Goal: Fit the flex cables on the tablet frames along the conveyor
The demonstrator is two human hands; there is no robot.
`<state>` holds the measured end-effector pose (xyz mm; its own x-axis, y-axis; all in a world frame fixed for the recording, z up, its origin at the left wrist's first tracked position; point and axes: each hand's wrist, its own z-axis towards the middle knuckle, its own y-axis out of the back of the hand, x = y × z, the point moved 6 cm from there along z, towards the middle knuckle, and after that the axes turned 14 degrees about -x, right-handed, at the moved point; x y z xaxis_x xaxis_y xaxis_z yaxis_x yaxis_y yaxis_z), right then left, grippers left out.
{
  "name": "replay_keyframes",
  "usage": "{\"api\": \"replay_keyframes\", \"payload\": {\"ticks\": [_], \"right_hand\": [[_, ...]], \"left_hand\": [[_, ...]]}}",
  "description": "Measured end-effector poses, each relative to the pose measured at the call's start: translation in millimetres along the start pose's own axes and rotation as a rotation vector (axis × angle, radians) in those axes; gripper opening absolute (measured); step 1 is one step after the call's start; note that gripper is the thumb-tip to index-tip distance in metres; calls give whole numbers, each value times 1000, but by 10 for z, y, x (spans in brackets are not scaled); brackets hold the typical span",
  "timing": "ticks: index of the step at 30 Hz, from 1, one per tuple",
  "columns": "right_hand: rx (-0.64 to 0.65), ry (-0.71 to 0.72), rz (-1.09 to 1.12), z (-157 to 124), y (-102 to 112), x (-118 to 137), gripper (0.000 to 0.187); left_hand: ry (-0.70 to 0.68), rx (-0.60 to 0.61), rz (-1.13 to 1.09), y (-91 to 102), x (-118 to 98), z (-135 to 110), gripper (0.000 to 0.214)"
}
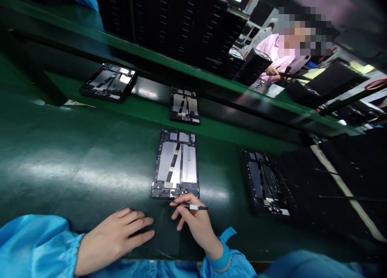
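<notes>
Tweezers [193, 207], thin and dark with a white band, lay pinched in the right hand [196, 221], their tips hard to make out against the dark mat. They sat just below the near edge of the open tablet frame [175, 164], which lay flat on the green bench [75, 161]. The left hand [116, 237] rested flat on the bench, fingers loose, holding nothing. A second frame [266, 181] to the right was dim and blurred. Two more frames [184, 105] lay farther back. A person in pink [278, 54] was half hidden behind black trays [187, 24].
</notes>
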<state>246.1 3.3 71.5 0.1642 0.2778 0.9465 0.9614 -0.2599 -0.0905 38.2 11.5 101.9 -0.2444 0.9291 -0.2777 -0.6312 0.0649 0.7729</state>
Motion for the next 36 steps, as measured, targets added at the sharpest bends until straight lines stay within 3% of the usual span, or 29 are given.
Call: {"api": "replay_keyframes", "payload": {"ticks": [4, 8, 13, 17, 24, 29, 33, 36], "right_hand": [[44, 21, -86, -29, -33, -24, 30], [61, 102, -311, -34, -24, 50, 19], [52, 248, -550, -5, -60, 241, 10], [99, 321, -602, -14, -132, 308, 11], [88, 305, -563, -2, -140, 204, 13], [38, 112, -223, 102, 1, 149, 29], [-12, 76, -127, 320, 36, 336, 40], [43, 19, -169, 528, -98, 408, 45]], "left_hand": [[-62, 66, 30, -30, 39, 113, 30], [-107, 36, 24, 17, 43, 241, 34], [-124, 33, 36, -13, -33, 202, 35], [-113, 32, 31, -7, -30, 203, 32], [-105, 23, 32, -18, -21, 210, 36], [-81, 31, 20, 13, -26, 221, 26], [19, 12, -40, 103, 131, 309, 30], [32, -42, 28, 147, 305, 385, 29]]}}
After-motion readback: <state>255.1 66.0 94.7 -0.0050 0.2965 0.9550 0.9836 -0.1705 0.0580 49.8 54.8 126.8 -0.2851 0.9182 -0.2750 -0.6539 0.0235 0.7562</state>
